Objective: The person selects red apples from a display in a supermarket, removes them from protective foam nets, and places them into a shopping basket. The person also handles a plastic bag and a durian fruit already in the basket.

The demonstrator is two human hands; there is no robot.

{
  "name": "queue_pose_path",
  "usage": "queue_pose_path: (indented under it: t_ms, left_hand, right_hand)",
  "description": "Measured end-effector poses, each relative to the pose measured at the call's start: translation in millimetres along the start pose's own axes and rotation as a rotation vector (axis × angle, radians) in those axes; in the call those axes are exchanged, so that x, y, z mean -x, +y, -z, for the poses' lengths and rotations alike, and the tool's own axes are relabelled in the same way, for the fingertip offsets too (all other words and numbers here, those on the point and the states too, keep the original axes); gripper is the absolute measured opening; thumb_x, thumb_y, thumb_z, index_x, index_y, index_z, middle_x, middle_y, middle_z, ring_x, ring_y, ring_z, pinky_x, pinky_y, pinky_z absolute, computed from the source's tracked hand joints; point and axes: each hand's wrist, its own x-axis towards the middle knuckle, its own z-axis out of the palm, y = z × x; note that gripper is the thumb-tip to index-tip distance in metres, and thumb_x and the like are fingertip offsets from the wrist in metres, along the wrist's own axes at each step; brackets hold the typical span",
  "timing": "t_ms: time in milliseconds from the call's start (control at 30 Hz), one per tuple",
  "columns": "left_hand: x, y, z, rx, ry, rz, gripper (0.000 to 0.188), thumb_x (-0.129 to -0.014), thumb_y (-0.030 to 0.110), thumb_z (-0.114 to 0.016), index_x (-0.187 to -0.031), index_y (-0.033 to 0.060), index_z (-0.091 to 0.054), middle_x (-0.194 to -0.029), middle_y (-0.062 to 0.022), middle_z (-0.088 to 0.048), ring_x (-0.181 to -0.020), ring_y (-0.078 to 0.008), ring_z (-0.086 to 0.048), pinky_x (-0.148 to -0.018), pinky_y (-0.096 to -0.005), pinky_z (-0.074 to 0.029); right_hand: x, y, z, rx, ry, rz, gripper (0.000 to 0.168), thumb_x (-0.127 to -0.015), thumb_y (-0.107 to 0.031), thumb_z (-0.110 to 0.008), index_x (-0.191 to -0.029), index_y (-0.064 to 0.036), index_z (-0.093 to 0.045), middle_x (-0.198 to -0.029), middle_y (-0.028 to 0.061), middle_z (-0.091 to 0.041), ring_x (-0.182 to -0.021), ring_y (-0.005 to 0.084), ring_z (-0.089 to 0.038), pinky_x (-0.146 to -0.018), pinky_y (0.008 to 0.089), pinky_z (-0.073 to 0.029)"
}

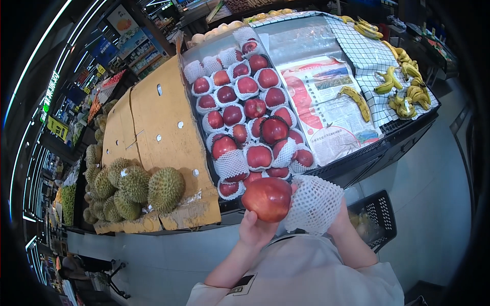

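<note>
My left hand (257, 230) grips a large red apple (267, 199) from below, just in front of my body. A white foam fruit net (314, 204) is in my right hand (340, 218), beside the apple, and it hides most of that hand's fingers. Beyond both hands lies a bin of red apples (258, 156), many sitting in white foam nets (231, 162). Two or so of the apples wear dark nets, such as the apple (274, 130) near the bin's right side.
Durians (132, 183) are piled left against a cardboard sheet (168, 114). Right of the apples, newspaper (325, 111) carries a banana (356, 102); more bananas (409, 82) rest on checked cloth (344, 44). A black basket (384, 214) stands low at right. A person (74, 266) with a cart is lower left.
</note>
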Motion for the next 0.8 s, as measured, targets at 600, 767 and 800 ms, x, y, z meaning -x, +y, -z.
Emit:
queue_pose_path:
  t_ms: [600,767,800]
  left_hand:
    - [10,-23,17,-0.286,0.17,-0.006,0.108,-0.079,0.089,-0.04,-0.156,0.0157,-0.022,-0.155,-0.0078,-0.036,-0.143,-0.0283,-0.036,-0.118,-0.0448,-0.029]
    - [16,-34,33,-0.415,0.195,-0.127,0.112,-0.078,0.083,-0.053,-0.154,0.0068,-0.023,-0.154,-0.0102,-0.038,-0.142,-0.0275,-0.038,-0.117,-0.0465,-0.031]
    - [16,-35,34,-0.4,0.177,-0.159,0.111,-0.078,0.08,-0.057,-0.153,0.0061,-0.024,-0.153,-0.0105,-0.039,-0.141,-0.0273,-0.04,-0.117,-0.0467,-0.032]
  right_hand:
    - [17,-1,3,0.341,0.137,0.012,0.049,-0.088,-0.009,-0.065,-0.135,0.002,-0.054,-0.129,0.011,-0.064,-0.112,0.0212,-0.065,-0.092,0.0393,-0.056]
    - [15,4,2,0.983,-0.095,0.183,0.051,-0.075,-0.007,-0.082,-0.123,0.002,-0.064,-0.123,0.0097,-0.067,-0.109,0.0169,-0.066,-0.092,0.0331,-0.055]
    - [13,6,1,0.837,-0.077,0.118,0.054,-0.073,-0.006,-0.084,-0.123,0.002,-0.064,-0.123,0.0101,-0.067,-0.108,0.0168,-0.066,-0.091,0.0324,-0.054]
